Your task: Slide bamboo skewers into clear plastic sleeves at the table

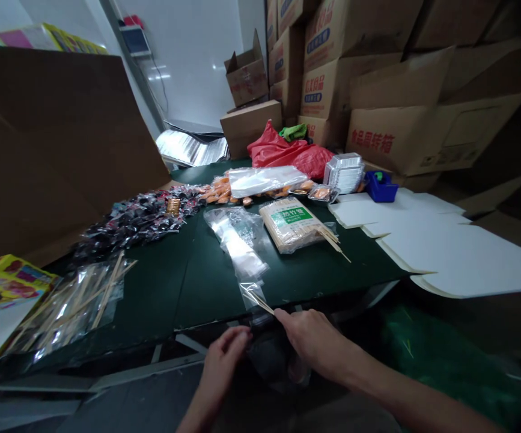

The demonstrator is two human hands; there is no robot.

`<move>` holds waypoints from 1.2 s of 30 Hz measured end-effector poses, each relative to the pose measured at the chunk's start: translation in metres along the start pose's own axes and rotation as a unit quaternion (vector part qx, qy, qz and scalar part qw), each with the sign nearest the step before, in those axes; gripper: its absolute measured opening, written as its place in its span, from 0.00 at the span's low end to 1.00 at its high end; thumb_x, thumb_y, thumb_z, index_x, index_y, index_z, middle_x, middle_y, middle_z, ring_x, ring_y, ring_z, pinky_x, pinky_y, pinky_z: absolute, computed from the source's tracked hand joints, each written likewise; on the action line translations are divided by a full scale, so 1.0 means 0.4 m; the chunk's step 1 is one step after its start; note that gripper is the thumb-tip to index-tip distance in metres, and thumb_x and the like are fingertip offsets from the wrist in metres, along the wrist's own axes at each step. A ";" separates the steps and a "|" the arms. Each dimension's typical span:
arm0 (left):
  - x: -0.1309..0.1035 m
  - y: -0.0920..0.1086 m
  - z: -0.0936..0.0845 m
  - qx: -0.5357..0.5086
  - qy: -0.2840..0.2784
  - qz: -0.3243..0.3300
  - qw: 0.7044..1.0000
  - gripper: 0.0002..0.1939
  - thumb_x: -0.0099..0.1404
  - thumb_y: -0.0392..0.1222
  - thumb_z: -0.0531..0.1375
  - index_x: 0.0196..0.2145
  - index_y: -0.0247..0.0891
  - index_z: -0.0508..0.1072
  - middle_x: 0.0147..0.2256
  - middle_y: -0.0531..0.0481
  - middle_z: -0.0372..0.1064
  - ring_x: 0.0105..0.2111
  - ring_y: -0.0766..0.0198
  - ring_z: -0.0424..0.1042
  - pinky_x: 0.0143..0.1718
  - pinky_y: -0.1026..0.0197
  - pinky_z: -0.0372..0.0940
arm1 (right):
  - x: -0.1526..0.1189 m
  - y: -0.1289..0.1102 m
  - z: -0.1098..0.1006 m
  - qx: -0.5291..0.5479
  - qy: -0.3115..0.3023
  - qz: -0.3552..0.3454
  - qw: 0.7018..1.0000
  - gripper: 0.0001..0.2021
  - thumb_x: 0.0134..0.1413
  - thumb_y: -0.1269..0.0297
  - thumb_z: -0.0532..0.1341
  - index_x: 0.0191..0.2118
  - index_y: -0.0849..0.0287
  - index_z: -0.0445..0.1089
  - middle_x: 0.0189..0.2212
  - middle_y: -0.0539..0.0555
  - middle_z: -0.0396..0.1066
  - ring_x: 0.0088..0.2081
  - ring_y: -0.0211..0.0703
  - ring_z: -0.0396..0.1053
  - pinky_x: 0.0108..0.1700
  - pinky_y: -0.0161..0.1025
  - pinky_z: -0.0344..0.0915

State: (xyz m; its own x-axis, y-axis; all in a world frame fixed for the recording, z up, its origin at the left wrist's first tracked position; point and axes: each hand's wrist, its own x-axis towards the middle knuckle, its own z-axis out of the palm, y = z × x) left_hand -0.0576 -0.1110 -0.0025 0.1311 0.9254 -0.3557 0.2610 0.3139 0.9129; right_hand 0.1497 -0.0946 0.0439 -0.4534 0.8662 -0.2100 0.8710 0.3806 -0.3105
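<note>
My right hand (310,338) is closed on a few thin bamboo skewers (261,303). Their far ends lie inside a narrow clear plastic bag (250,288) at the table's front edge. Close to the bag's near end, my left hand (225,356) has thumb and finger pinched together, seemingly on the bag's thin edge. Behind it lies a stack of clear plastic bags (237,240). To their right is an opened pack of bamboo skewers (289,221) with a green label, several skewers sticking out of it. Filled bags of skewers (77,297) lie at the left.
On the dark green table (188,288) are dark wrapped packets (140,219) and orange packets (219,189). A blue tape dispenser (381,185), plastic trays (344,171) and white card sheets (458,246) sit at the right. Cardboard boxes (345,84) stand behind; a large carton (57,138) stands left.
</note>
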 end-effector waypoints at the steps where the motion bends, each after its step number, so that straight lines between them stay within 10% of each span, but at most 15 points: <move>1: 0.015 0.000 0.002 -0.094 -0.001 -0.067 0.993 0.24 0.61 0.58 0.55 0.41 0.35 0.73 0.42 0.38 0.73 0.40 0.54 0.72 0.42 0.53 0.66 | -0.001 0.000 0.002 0.003 0.001 -0.003 1.000 0.13 0.56 0.75 0.54 0.46 0.58 0.65 0.30 0.56 0.75 0.32 0.47 0.74 0.30 0.33 0.59; 6: 0.072 0.003 0.050 -0.322 -0.024 -0.133 0.937 0.22 0.48 0.52 0.69 0.34 0.31 0.74 0.29 0.46 0.73 0.28 0.64 0.72 0.34 0.61 0.67 | -0.021 -0.002 0.016 0.023 0.019 -0.014 0.999 0.13 0.60 0.72 0.51 0.47 0.54 0.65 0.31 0.54 0.73 0.31 0.44 0.73 0.28 0.33 0.55; 14: 0.006 0.009 0.183 -0.333 -0.014 -0.076 0.940 0.20 0.44 0.50 0.71 0.25 0.31 0.72 0.20 0.51 0.69 0.20 0.69 0.67 0.25 0.66 0.62 | 0.016 -0.021 -0.010 0.119 0.078 0.040 0.989 0.10 0.57 0.73 0.53 0.44 0.60 0.66 0.36 0.56 0.68 0.34 0.44 0.69 0.33 0.36 0.60; 19: -0.024 0.072 0.205 -0.408 -0.010 -0.047 0.912 0.16 0.49 0.47 0.69 0.30 0.33 0.73 0.25 0.51 0.71 0.23 0.69 0.68 0.29 0.65 0.64 | -0.022 -0.013 -0.015 0.454 0.117 -0.010 0.883 0.18 0.55 0.66 0.58 0.52 0.55 0.62 0.43 0.55 0.65 0.32 0.37 0.68 0.31 0.33 0.66; 25: -0.030 0.089 0.203 -0.345 -0.002 -0.005 0.939 0.12 0.50 0.45 0.67 0.28 0.33 0.72 0.25 0.51 0.70 0.27 0.66 0.67 0.31 0.66 0.62 | -0.036 -0.090 0.036 0.336 0.389 0.006 0.858 0.12 0.55 0.64 0.58 0.46 0.58 0.67 0.48 0.59 0.65 0.49 0.49 0.62 0.51 0.46 0.60; 31: -0.057 0.043 0.137 -0.286 0.031 -0.047 0.957 0.17 0.46 0.47 0.68 0.30 0.33 0.72 0.25 0.51 0.71 0.27 0.66 0.67 0.33 0.63 0.63 | 0.108 -0.123 0.022 0.161 0.349 -0.019 0.923 0.11 0.58 0.58 0.58 0.41 0.60 0.70 0.43 0.58 0.70 0.47 0.49 0.62 0.50 0.48 0.54; 36: -0.147 0.086 -0.050 -0.109 -0.026 -0.078 0.991 0.08 0.51 0.42 0.63 0.23 0.34 0.70 0.18 0.55 0.65 0.21 0.69 0.63 0.28 0.66 0.60 | 0.194 -0.121 -0.033 0.175 0.344 -0.063 0.920 0.09 0.57 0.63 0.59 0.39 0.62 0.71 0.40 0.58 0.71 0.46 0.49 0.63 0.49 0.46 0.55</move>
State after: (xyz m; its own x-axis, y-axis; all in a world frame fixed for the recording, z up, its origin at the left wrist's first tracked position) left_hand -0.0755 -0.1505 0.0537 0.1569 0.8514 -0.5005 0.0691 0.4961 0.8655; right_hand 0.0749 -0.0413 0.0548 -0.2140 0.8681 0.4479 0.6504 0.4687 -0.5977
